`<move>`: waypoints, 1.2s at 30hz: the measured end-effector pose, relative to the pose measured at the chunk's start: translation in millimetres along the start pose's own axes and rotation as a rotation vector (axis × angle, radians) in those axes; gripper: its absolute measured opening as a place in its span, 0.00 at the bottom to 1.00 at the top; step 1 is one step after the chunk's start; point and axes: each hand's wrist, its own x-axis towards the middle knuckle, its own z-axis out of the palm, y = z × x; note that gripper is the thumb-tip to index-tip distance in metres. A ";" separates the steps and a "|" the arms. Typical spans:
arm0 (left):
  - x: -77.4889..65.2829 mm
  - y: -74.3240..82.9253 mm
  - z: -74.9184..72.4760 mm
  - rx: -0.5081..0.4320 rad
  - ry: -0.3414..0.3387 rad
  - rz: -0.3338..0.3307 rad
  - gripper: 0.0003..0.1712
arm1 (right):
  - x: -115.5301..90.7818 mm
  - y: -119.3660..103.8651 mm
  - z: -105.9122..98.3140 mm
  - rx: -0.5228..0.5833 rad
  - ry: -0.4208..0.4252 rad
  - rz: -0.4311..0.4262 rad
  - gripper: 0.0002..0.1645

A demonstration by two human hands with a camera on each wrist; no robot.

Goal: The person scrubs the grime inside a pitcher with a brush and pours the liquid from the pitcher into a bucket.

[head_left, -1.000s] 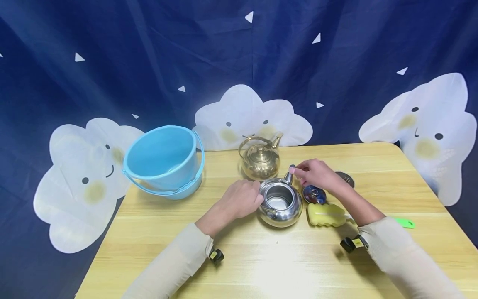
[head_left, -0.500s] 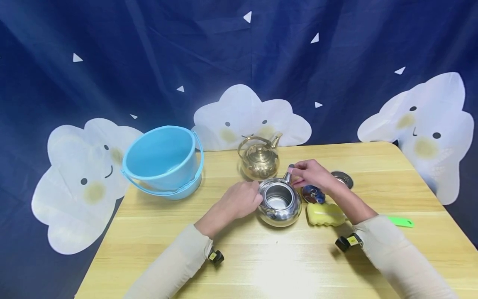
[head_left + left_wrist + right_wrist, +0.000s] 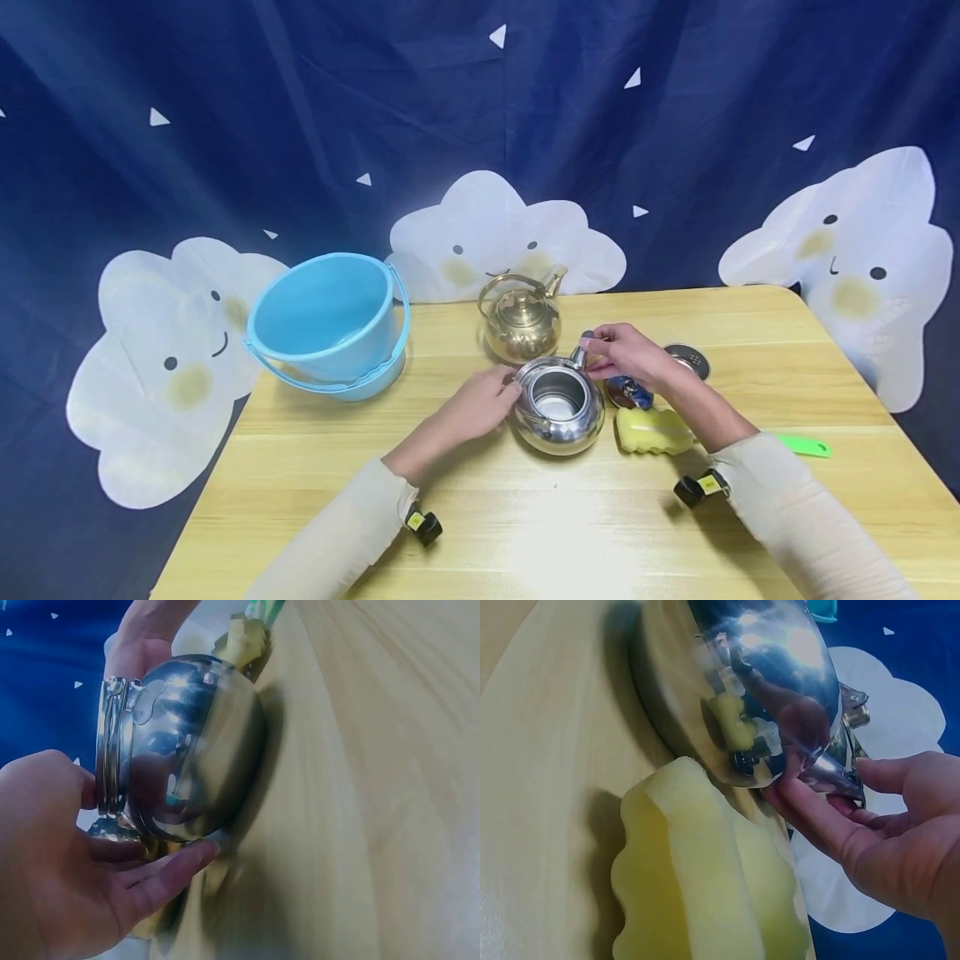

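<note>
A shiny stainless steel kettle (image 3: 573, 429) stands lidless mid-table, its mouth facing up and its handle folded down around the rim. On its left side my left hand (image 3: 477, 402) holds it; in the left wrist view the thumb is at the rim and the fingers (image 3: 169, 881) lie along the lower body. My right hand (image 3: 626, 354) pinches the spout (image 3: 832, 774) from the right, thumb on one side and fingers on the other. A round metal lid (image 3: 628, 393) lies beside the right hand. Just in front of the lid is a yellow wavy-edged sponge (image 3: 654, 432).
Behind the steel kettle stands a brass-coloured kettle (image 3: 522, 329) with its lid on. A light blue bucket (image 3: 352, 367) with a handle is at the back left. Past the right wrist lie a round perforated strainer (image 3: 688, 360) and a green handle (image 3: 806, 447), partly hidden by the sleeve.
My left hand has shifted slightly down and left, and its fingers have spread somewhat against the kettle. My right hand has moved only slightly and stays at the spout.
</note>
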 end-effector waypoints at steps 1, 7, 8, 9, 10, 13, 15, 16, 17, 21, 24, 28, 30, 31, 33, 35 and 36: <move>-0.9 -1.5 1.1 -0.043 -0.013 -0.015 0.31 | -0.1 0.0 0.3 0.005 -0.001 0.000 0.14; -8.9 -8.0 6.6 -0.317 -0.080 -0.087 0.34 | -1.2 -0.7 2.0 0.021 0.008 0.006 0.15; -9.8 -8.4 7.5 -0.368 -0.093 -0.094 0.35 | -1.5 -0.8 2.1 0.022 0.010 0.007 0.15; -10.8 -8.2 8.5 -0.412 -0.103 -0.098 0.36 | -1.9 -1.1 2.3 0.023 0.012 0.007 0.15; -11.5 -7.9 9.8 -0.460 -0.113 -0.102 0.37 | -2.3 -1.4 2.3 0.026 0.014 0.007 0.15; -12.5 -6.3 13.9 -0.603 -0.142 -0.129 0.39 | -3.3 -1.8 2.9 0.037 0.022 0.007 0.17; -13.2 -5.5 16.7 -0.665 -0.139 -0.145 0.40 | -4.0 -1.6 3.6 0.044 0.030 0.005 0.18; -13.5 -5.4 17.9 -0.689 -0.137 -0.153 0.40 | -4.3 -1.5 4.0 0.051 0.033 0.005 0.18; -14.0 -5.2 19.0 -0.707 -0.132 -0.160 0.39 | -4.6 -1.3 4.4 0.054 0.035 0.006 0.18; -16.7 -5.1 20.9 -0.763 -0.110 -0.164 0.34 | -6.4 -2.3 5.9 0.069 0.048 0.008 0.19; -19.1 -5.3 18.6 -0.823 -0.090 -0.184 0.32 | -7.2 -5.9 8.5 0.080 0.062 0.009 0.19; -23.6 -3.7 10.0 -0.907 -0.072 -0.212 0.34 | -8.5 -11.6 12.6 0.113 0.073 0.013 0.19; -27.5 -2.0 3.5 -0.944 -0.075 -0.220 0.34 | -9.6 -14.6 15.3 0.137 0.071 0.017 0.18; -29.5 -1.4 0.2 -0.956 -0.077 -0.221 0.35 | -10.4 -16.4 16.8 0.153 0.071 0.020 0.17; -34.1 0.0 -7.5 -0.976 -0.086 -0.216 0.37 | -12.6 -20.7 20.1 0.178 0.070 0.018 0.14; -37.8 1.8 -15.6 -0.990 -0.092 -0.211 0.38 | -15.5 -25.8 23.1 0.201 0.070 0.012 0.11; -39.6 2.4 -19.8 -0.992 -0.096 -0.206 0.38 | -17.1 -28.9 24.7 0.208 0.066 0.004 0.10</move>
